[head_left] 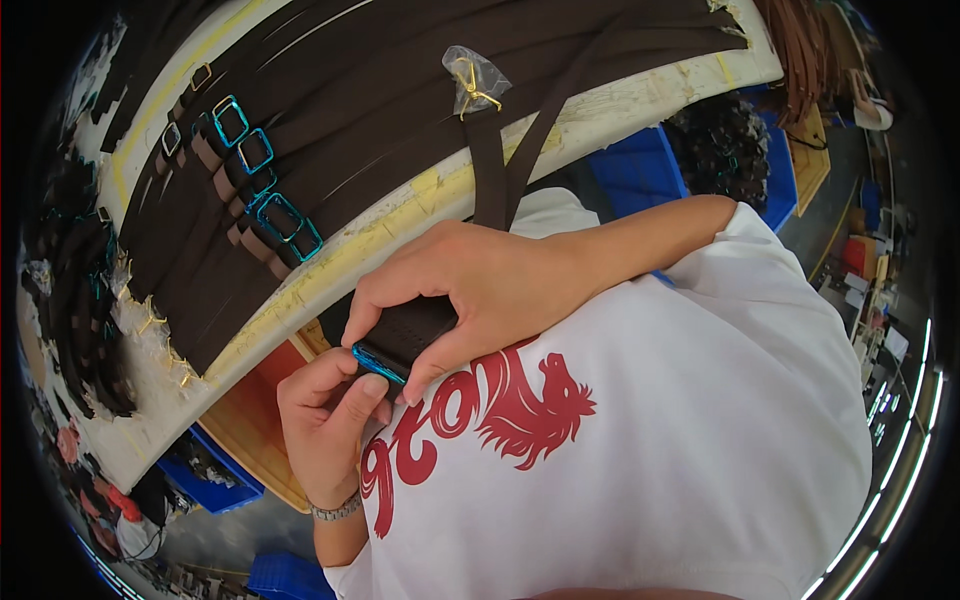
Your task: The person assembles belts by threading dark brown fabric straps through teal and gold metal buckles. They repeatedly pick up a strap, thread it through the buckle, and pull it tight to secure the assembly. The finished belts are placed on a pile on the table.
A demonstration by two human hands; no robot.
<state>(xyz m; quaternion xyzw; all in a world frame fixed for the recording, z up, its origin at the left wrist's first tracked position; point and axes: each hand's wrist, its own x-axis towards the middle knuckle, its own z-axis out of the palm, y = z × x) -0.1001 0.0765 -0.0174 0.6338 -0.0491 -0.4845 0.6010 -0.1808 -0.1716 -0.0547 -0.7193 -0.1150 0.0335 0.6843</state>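
— Grip first: left grip [335,415] pinched narrow, your thumb and fingers closed on the near side of a shiny blue metal buckle [378,366].

— And your right grip [490,280]?

— Curved around a dark brown leather-like strap [408,325], thumb toward one end of the buckle, forefinger toward the other. Strap and buckle meet between your two hands.

— Position of the pair?

— In front of your white cloth shirt with the red print [680,420], just beside the counter edge. Your left wrist wears a silver link watch [337,509].

— Note what lies on the white counter with yellow tape [130,455].

— Long dark brown straps [400,120] side by side across it. Toward your left, several carry shiny blue rectangular buckles [309,228]. Farther from you sits a clear plastic bag [492,73] with gold-coloured metal pieces [476,97]; near it, strap lengths hang over the edge.

— Beyond your right forearm?

— Blue plastic bins [640,165], dark items in one; contents too small to identify.
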